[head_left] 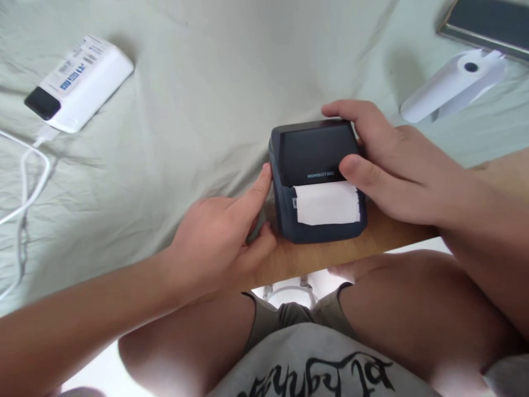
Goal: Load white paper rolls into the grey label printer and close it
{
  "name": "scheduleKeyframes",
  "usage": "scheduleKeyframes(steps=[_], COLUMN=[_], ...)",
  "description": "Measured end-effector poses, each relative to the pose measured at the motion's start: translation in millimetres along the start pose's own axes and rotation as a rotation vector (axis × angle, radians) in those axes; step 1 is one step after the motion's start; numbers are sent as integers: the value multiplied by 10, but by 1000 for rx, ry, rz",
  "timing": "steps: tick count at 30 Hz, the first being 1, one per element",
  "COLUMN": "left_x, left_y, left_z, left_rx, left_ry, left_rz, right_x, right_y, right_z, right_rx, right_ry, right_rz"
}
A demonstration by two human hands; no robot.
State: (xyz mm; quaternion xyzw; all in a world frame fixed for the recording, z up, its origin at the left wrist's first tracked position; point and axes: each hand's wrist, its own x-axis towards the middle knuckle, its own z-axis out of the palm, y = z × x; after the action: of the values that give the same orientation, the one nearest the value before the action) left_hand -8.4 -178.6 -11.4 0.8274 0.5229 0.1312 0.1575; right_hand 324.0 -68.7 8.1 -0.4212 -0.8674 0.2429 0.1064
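Observation:
A dark label printer (314, 149) with a black lid lies between my hands, near the wooden edge closest to me. From its slot a short white strip of paper (328, 204) hangs over the front face, its right end ragged. My right hand (400, 160) grips the printer's right side, thumb on the lid and a finger at the far corner. On the opposite side my left hand (223, 231) holds the printer's left edge, one fingertip against its wall and the other fingers low beside it.
A white power bank (95, 82) lies at the left on the pale green cloth (231, 66), with a white cable (25, 204) plugged in. To the right is a white paper roll (446, 85), beside a dark flat device (491, 25). A wooden edge (322, 253) runs above my lap.

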Motion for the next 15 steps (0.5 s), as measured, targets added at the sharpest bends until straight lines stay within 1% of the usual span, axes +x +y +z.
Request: scheduleKeyframes(steps=[3, 6, 8, 10, 12, 13, 15], left_x=[29, 72, 97, 110, 108, 104, 95], left_y=[-19, -6, 15, 29, 27, 21, 7], left_z=[19, 16, -5, -28, -38, -37, -26], left_rx=[-23, -10, -42, -106, -172, -195, -207], left_ry=[13, -26, -50, -42, 3, 29, 59], left_rz=[20, -16, -40, -60, -61, -54, -35], right_x=[-7, -5, -3, -12, -36, -51, -75], right_y=[-3, 15, 33, 37, 6, -26, -119], right_z=[-4, 17, 12, -26, -91, -125, -175], right_rx=[-14, -27, -10, 56, 166, 218, 292], right_ry=[-30, -26, -20, -45, -68, -51, 36], right_rz=[-21, -47, -54, -34, 18, 48, 92])
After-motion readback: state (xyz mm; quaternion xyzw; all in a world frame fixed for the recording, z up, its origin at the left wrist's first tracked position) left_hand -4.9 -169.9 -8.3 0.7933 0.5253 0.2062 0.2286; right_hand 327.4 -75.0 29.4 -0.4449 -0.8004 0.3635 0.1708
